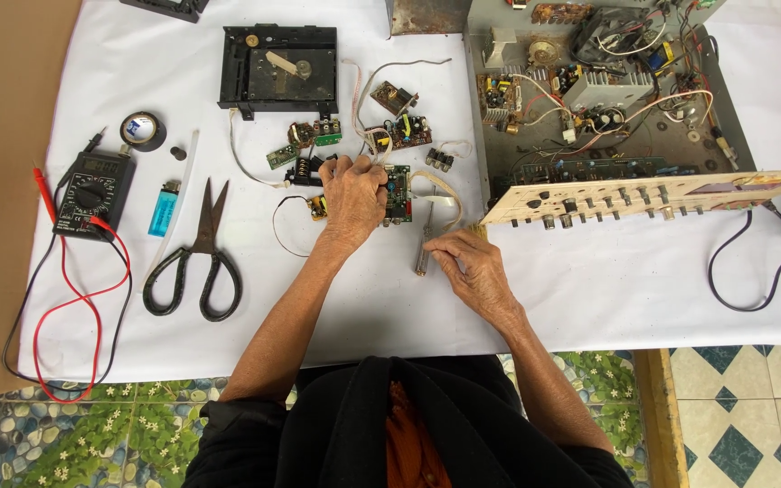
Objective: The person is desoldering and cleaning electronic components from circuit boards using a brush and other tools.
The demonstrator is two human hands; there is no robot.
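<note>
My left hand (352, 192) rests on a small green circuit board (398, 192) in the middle of the white sheet, fingers curled over its left edge and its wires. My right hand (472, 265) lies lower and to the right, fingertips closed on the handle of a slim metal tool (423, 244) that lies upright on the sheet beside the board. Several small boards and connectors (406, 129) sit just beyond my left hand, joined by thin wires.
An opened amplifier chassis (589, 108) with a knobbed front panel (644, 194) fills the right. A black disc tray (277, 72) lies at the back. At the left are black scissors (201, 258), a blue lighter (164, 208), a multimeter (92, 192) with red and black leads, and a tape roll (142, 129).
</note>
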